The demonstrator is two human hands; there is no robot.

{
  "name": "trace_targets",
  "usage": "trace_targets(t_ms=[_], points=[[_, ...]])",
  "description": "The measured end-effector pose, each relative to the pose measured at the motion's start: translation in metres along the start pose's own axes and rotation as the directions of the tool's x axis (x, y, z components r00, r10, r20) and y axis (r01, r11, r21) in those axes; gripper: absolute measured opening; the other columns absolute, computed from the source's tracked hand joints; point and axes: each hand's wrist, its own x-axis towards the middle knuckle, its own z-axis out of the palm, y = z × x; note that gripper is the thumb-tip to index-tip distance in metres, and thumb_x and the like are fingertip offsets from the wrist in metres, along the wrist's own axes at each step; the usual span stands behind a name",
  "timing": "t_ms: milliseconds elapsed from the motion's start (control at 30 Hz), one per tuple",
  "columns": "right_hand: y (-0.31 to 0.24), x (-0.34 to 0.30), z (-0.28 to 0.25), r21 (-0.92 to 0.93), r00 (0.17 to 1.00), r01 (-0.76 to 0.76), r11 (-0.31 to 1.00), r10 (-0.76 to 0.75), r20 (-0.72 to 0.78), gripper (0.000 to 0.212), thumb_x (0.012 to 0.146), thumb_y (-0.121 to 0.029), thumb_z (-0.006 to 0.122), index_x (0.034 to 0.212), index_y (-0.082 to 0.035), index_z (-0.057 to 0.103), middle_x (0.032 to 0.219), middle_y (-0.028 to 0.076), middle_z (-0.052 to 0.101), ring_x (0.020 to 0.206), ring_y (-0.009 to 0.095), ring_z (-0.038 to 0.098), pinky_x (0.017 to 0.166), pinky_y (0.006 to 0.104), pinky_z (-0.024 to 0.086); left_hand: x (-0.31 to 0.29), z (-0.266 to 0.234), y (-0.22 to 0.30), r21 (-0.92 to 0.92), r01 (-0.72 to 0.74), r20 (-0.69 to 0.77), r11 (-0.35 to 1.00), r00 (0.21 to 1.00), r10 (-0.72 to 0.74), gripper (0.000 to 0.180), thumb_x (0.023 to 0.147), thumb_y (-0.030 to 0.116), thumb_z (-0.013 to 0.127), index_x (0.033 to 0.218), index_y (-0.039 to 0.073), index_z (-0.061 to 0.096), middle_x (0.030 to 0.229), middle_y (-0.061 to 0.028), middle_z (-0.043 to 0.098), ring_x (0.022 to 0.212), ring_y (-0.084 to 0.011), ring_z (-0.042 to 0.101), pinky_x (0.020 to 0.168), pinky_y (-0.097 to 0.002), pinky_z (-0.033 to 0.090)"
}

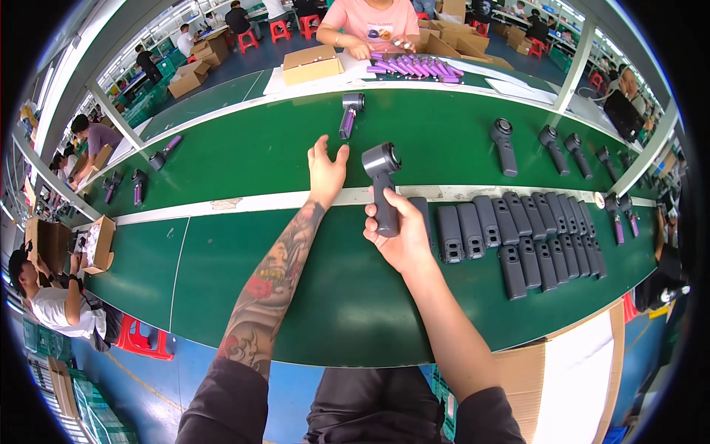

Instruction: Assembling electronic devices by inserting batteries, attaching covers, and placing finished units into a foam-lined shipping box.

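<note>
Fingers of the right hand [407, 238] gripped a dark-grey plastic handheld fan [381, 161] above the green bench [355, 296], handle apparently enclosed. The left hand [326, 174], empty, fingers parted, hovered near a far grey fan [353, 103] exposing its purple cylinder [347, 126]; oblong grey covers [471, 229], right, appeared unfitted.

A grey fan [384, 185] is being gripped by its handle in the right hand [404, 233] above a green bench [355, 296], while the left hand [328, 175] is being held open near a second fan [351, 111]. At right, rows of casings [516, 214] are being borne by the bench.
</note>
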Motion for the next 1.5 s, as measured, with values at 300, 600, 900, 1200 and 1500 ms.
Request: trace_targets(t_ms=[300, 600, 900, 1200, 1500], points=[[0.015, -0.004, 0.014, -0.375, 0.990, 0.061, 0.925, -0.102, -0.092, 0.032, 0.097, -0.029, 0.064, 0.111, -0.002, 0.057, 0.083, 0.009, 0.062, 0.059, 0.014, 0.054, 0.056, 0.0254, 0.044, 0.070, 0.035, -0.007, 0.234, -0.005, 0.127, 0.972, 0.992, -0.026, 0.052, 0.088, 0.045, 0.068, 0.120, 0.005, 0.067, 0.110, -0.0183, 0.067, 0.096, -0.0334, 0.066, 0.084, -0.0392, 0.054], [0.013, -0.001, 0.022, -0.349, 0.999, 0.037, 0.936, -0.030, 0.024, 0.028, 0.099, -0.026, 0.063, 0.113, -0.002, 0.057, 0.097, 0.010, 0.064, 0.066, 0.013, 0.057, 0.061, 0.0253, 0.046, 0.096, -0.016, -0.015, 0.124, 0.149, 0.396, 0.981, 0.899, -0.186, 0.033, 0.090, 0.032, 0.063, 0.094, 0.001, 0.073, 0.083, -0.0096, 0.069, 0.064, -0.0241, 0.064, 0.064, -0.0343, 0.055], [0.018, 0.012, 0.002, -0.847, 0.562, 0.120, -0.518, -0.668, 0.488, 0.057, 0.083, -0.004, 0.063, 0.138, 0.004, 0.048, 0.139, 0.024, 0.048, 0.130, 0.038, 0.048, 0.105, 0.0458, 0.042, 0.015, -0.125, 0.003, -0.481, 0.761, 0.784, 0.434, 0.596, -0.175, 0.028, 0.097, 0.009, 0.051, 0.119, -0.010, 0.051, 0.105, -0.0181, 0.067, 0.083, -0.0229, 0.070, 0.068, -0.0237, 0.058], [0.039, 0.005, -0.016, -0.688, 0.737, -0.016, -0.726, -0.474, 0.483, 0.057, 0.083, -0.008, 0.065, 0.137, 0.003, 0.049, 0.139, 0.025, 0.047, 0.131, 0.047, 0.043, 0.102, 0.0466, 0.044, -0.068, -0.150, 0.042, -0.679, 0.677, 0.734, 0.282, 0.627, 0.261, 0.063, 0.089, -0.003, 0.050, 0.149, 0.005, 0.032, 0.121, -0.0215, 0.061, 0.098, -0.0290, 0.068, 0.090, -0.0357, 0.056], [0.022, -0.004, 0.001, -0.842, 0.804, 0.163, -0.514, -0.425, 0.416, 0.059, 0.084, -0.011, 0.069, 0.137, 0.004, 0.048, 0.128, 0.024, 0.055, 0.099, 0.037, 0.063, 0.085, 0.0362, 0.053, -0.088, -0.146, 0.027, -0.711, 0.647, 0.673, 0.274, 0.740, -0.001, 0.072, 0.082, -0.005, 0.049, 0.150, 0.005, 0.031, 0.121, -0.0215, 0.059, 0.097, -0.0320, 0.066, 0.089, -0.0386, 0.054]])
